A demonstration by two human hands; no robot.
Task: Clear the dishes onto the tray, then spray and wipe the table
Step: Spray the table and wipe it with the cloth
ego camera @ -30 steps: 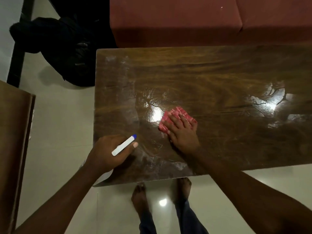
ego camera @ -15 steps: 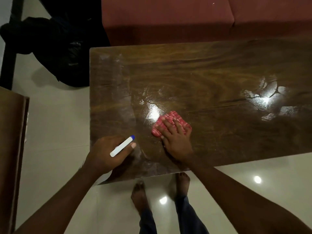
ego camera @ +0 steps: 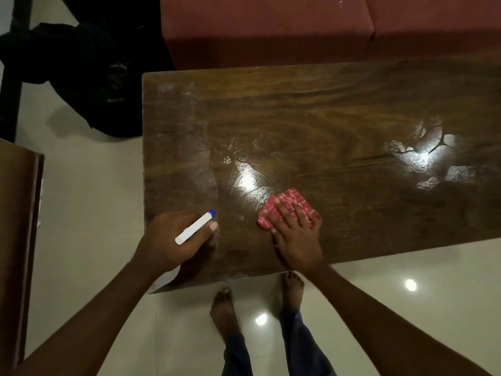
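Observation:
A dark wooden table point(ego camera: 339, 109) fills the middle of the view, with wet streaks and glare on its top. My right hand point(ego camera: 296, 237) lies flat on a folded red-and-white cloth point(ego camera: 291, 200) near the table's front edge, fingers spread over it. My left hand point(ego camera: 170, 240) hovers over the table's front left corner, closed around a spray bottle whose white top with a blue tip point(ego camera: 195, 226) shows above my fingers; the bottle's body is hidden under my hand. No dishes or tray are in view.
A red sofa point(ego camera: 271, 28) stands right behind the table. A black bag point(ego camera: 89, 77) lies on the pale tiled floor at the left. Brown wooden furniture point(ego camera: 16, 240) stands at the left edge. My bare feet point(ego camera: 225, 313) are in front of the table.
My right hand has slid the cloth a short way to the right along the table's front. My left hand with the spray bottle has stayed at the front left corner.

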